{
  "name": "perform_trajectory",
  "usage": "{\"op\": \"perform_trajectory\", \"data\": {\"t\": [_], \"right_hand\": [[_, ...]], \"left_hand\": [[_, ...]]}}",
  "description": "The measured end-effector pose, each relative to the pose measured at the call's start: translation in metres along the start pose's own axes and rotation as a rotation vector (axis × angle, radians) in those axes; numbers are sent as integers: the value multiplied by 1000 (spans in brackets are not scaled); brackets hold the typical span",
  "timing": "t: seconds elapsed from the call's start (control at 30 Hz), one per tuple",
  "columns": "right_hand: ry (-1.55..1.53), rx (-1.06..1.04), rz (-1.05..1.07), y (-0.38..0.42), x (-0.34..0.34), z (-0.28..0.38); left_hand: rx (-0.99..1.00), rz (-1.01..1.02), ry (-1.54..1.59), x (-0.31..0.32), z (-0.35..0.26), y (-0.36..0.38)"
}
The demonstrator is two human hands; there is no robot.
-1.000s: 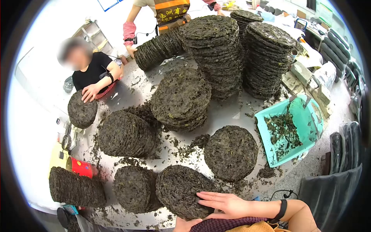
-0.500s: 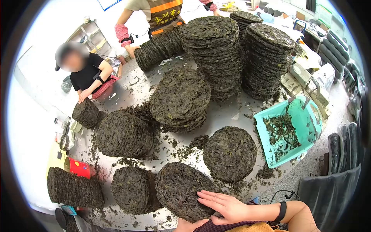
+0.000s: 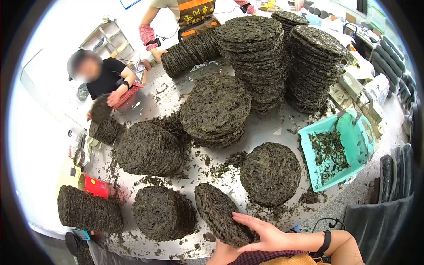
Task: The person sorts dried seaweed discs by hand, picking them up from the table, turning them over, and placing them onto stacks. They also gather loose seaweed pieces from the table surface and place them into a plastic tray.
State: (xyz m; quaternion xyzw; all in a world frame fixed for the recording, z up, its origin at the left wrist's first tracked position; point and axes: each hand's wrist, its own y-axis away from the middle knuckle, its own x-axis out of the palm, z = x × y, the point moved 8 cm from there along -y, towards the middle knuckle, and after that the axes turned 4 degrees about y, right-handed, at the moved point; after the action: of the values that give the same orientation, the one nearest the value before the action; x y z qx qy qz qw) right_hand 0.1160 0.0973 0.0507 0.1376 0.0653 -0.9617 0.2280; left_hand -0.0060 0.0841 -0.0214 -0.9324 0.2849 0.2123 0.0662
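Note:
A round, dark seaweed cake (image 3: pixel 221 215) is raised on its edge and tilted at the front of the table. My left hand (image 3: pixel 224 254) grips its lower edge from below; most of those fingers are hidden. With fingers stretched out flat, my right hand (image 3: pixel 265 234) lies against the cake's right side. Just left of it is a stack of the same cakes (image 3: pixel 159 214), lying on its side. Another round seaweed stack (image 3: pixel 270 174) lies beyond my right hand.
More seaweed stacks (image 3: pixel 251 62) stand at the back. A turquoise basket (image 3: pixel 316 170) with scraps sits right; a red can (image 3: pixel 95 186) lies left. Crumbs litter the metal table (image 3: pixel 207 165). Two co-workers handle seaweed across it: one person in black (image 3: pixel 110 73), another in an apron (image 3: pixel 196 17).
The seaweed cake in my hands has turned from facing me to a steeper, narrower tilt, away from the stack on its left. The co-worker in black has lifted a piece off a stack.

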Motion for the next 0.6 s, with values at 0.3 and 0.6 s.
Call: {"op": "perform_trajectory", "data": {"t": [0.3,0.6], "right_hand": [[-687,324,-2,14,-28,-21],[-902,389,-269,22,-38,-31]], "left_hand": [[-374,-303,497,-22,11,43],[-359,-456,428,-32,18,47]]}}
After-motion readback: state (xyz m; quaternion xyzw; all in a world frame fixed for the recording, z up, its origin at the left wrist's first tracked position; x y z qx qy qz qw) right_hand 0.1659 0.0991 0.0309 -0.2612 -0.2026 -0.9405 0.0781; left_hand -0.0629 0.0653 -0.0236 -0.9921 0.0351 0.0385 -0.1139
